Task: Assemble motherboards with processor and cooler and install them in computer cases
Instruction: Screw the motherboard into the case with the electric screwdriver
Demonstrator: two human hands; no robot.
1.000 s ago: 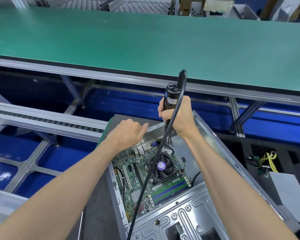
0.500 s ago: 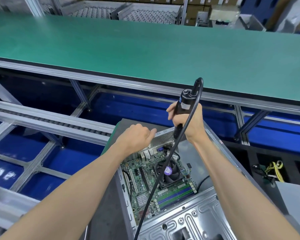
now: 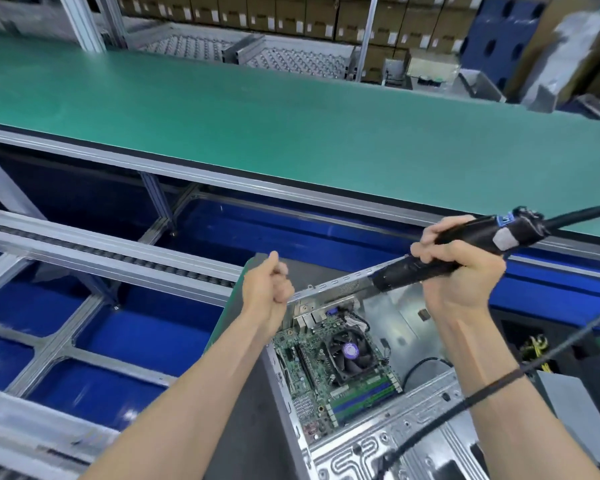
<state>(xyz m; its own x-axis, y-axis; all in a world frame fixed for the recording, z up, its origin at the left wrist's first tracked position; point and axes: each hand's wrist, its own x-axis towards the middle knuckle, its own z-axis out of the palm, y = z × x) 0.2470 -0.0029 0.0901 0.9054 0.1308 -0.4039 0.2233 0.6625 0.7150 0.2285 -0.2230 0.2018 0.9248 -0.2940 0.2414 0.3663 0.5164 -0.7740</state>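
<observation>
The open computer case [image 3: 388,441] lies on its side at the near centre of the scene, bare stamped metal, its far wall a perforated rail. Inside it, toward the left, sits the green motherboard [image 3: 312,372], flat against the case floor, with rear ports at its far edge and blue and green memory slots along its near-right edge. The cooler [image 3: 350,351], a black square fan with a purple hub label, is mounted on the board's right half. The right hand [image 3: 463,271] is raised above the case's far wall, fingers wrapped round a black electric screwdriver [image 3: 465,247] held close to horizontal, tip end pointing left over the rail; its black cable [image 3: 492,386] loops down across the right forearm. The left hand [image 3: 267,289] is at the case's far-left corner, fingers curled into a loose fist; whether it holds anything cannot be told. Beyond the hands a long green workbench [image 3: 291,126] spans the scene, edged in aluminium, with a roller conveyor rail [image 3: 111,251] at left over a blue floor. Stacked cardboard cartons [image 3: 291,15] line the far wall.
</observation>
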